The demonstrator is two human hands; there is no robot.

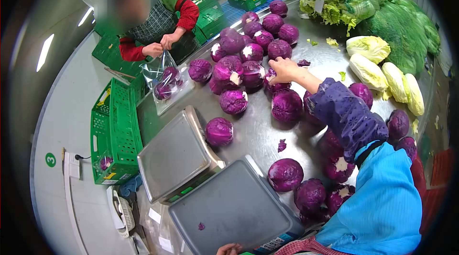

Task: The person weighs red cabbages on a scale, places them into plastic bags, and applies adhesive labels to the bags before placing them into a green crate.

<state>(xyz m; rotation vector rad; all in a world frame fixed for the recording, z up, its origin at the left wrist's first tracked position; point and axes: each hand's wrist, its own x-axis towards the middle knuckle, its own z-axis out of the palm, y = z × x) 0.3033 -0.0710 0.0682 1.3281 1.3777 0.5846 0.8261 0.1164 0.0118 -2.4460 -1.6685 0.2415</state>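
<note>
My right hand (285, 71), at the end of a purple sleeve, reaches over the steel table (256, 147). Its fingers curl over a purple cabbage (278, 84) among many others. Only part of my left hand (229, 249) shows at the bottom edge, beside the grey scale platform (232, 207). Its fingers are bent together, and whatever they hold is cut off by the frame. Single purple cabbages lie nearer to me, one (219, 131) by the steel-topped scale (176, 154) and one (285, 174) right of the grey platform.
Across the table a person (162, 25) holds a clear bag (165, 75) with purple cabbages inside. Green crates (114, 130) stand at the left. Pale Chinese cabbages (368, 72) and green net sacks (401, 30) lie at the upper right. More purple cabbages (311, 195) sit near my body.
</note>
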